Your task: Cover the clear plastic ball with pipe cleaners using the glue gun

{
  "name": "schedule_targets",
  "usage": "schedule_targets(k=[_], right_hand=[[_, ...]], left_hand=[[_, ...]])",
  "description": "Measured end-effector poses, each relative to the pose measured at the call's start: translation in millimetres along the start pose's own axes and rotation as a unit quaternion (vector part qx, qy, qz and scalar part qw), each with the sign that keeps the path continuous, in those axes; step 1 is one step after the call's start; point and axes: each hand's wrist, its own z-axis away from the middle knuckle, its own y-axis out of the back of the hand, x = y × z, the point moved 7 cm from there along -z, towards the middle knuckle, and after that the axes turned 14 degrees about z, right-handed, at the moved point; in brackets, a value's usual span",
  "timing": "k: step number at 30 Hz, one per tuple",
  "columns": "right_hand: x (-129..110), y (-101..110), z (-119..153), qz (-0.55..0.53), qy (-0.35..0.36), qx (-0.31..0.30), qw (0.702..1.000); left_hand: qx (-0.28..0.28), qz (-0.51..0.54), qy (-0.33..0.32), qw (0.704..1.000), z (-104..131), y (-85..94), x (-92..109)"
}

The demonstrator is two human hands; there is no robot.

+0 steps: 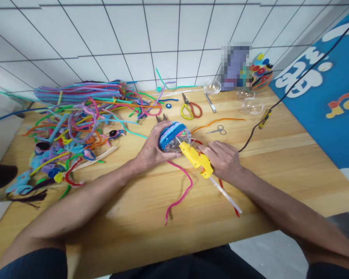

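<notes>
My left hand (151, 146) is closed around a clear plastic ball (171, 145) partly covered with blue and purple pipe cleaners (174, 131). In my right hand (223, 158) is a yellow hot glue gun (195, 158), its nozzle at the ball's bare, clear part. A clear glue stick (227, 197) sticks out of the gun's back end. From beneath the ball a pink pipe cleaner (189, 182) trails toward the table's front. A red pipe cleaner (237, 211) lies partly hidden under the gun and my right hand.
Tangled pipe cleaners (72, 135) cover the left side, with a bundle (81, 92) behind. Red-and-yellow scissors (190, 108), small silver scissors (218, 130) and clear plastic half-shells (251, 106) lie toward the back. A black cord (251, 135) runs along the right, by a blue panel (337, 85).
</notes>
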Motion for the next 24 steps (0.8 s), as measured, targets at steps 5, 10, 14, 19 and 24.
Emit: schedule_targets(k=[5,10,14,19,24], right_hand=[[6,-5,6,-0.034,-0.023,-0.016,0.999],[4,-7,8,-0.036,-0.008,-0.013,0.999],[-2,-5,5,0.007,0.005,-0.017,1.000],[-11,5,1,0.029,-0.005,-0.003,1.000],[-18,8,0,0.049,-0.034,-0.017,0.998]], left_hand=[[0.004,-0.015,0.003,1.000,1,2.1,-2],[-0.001,-0.032,0.001,0.999,2,2.0,-2],[0.004,-0.058,-0.008,0.998,2,1.7,-1],[0.027,-0.072,-0.023,0.997,4,1.5,3],[0.029,-0.081,-0.011,0.996,4,0.5,4]])
